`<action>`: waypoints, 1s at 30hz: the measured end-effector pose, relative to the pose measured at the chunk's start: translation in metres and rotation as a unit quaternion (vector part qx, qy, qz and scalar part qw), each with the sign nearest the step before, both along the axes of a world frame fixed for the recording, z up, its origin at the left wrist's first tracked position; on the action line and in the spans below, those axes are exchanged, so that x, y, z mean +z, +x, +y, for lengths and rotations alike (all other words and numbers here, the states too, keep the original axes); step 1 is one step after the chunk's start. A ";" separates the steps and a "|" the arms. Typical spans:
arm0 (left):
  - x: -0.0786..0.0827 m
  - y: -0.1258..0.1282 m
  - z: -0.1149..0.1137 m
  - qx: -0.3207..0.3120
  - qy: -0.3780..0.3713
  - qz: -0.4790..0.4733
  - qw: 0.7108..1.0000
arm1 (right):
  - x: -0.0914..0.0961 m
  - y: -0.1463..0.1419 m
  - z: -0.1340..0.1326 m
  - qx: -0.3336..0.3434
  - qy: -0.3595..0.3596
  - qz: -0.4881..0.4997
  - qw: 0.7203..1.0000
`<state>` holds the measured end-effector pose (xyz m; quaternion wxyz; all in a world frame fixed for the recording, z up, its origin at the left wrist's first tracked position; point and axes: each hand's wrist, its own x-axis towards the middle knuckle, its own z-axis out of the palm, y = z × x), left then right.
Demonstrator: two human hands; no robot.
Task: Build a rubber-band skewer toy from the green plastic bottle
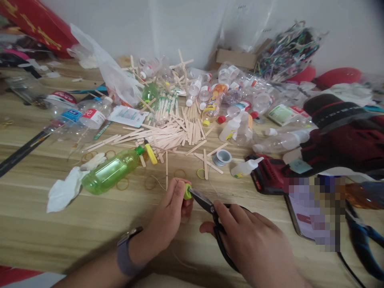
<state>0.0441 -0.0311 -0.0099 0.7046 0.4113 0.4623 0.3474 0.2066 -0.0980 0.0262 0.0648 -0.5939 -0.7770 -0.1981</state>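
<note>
Between the thumb and fingers of my left hand (170, 210) is a small yellow-green bottle cap (187, 192). My right hand (250, 236) is wrapped round the black handles of a pair of scissors (205, 203). The scissors point up and left, and their tip touches the face of the cap; whether it goes into the cap I cannot tell. A thin thread lies on the wood beyond my left hand. Just past both hands are wooden craft sticks (205, 164), a grey spool (222, 157) and a small white glue bottle (246, 167).
A green plastic bottle (111, 171) lies at left beside a crumpled white tissue (66, 190) and a yellow-handled screwdriver (150, 153). Several clear bottles and a pile of sticks (168, 134) fill the back. At right are a red and black power drill (345, 140), a phone (309, 216) and pliers (364, 240).
</note>
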 end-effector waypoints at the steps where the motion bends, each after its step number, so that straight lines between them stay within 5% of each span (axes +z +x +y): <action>1: 0.001 0.001 0.001 -0.002 -0.012 -0.010 1.000 | -0.001 0.001 0.001 0.006 0.006 0.000 1.000; 10: 0.013 0.003 0.008 -0.025 -0.116 -0.090 0.989 | -0.004 0.001 0.006 0.021 0.012 0.011 1.000; 14: 0.009 -0.002 0.003 -0.023 0.052 0.079 0.995 | -0.005 0.001 0.004 0.008 -0.015 0.020 1.000; 19: 0.009 -0.004 -0.001 -0.032 0.190 0.241 0.951 | -0.004 -0.001 0.002 0.011 -0.013 0.038 0.999; 25: 0.011 -0.002 0.004 -0.003 0.125 0.218 0.968 | -0.006 -0.004 0.002 0.012 -0.004 0.043 0.999; 30: 0.014 -0.004 0.012 -0.057 0.042 0.175 0.982 | -0.008 0.001 0.003 0.018 -0.002 0.063 0.998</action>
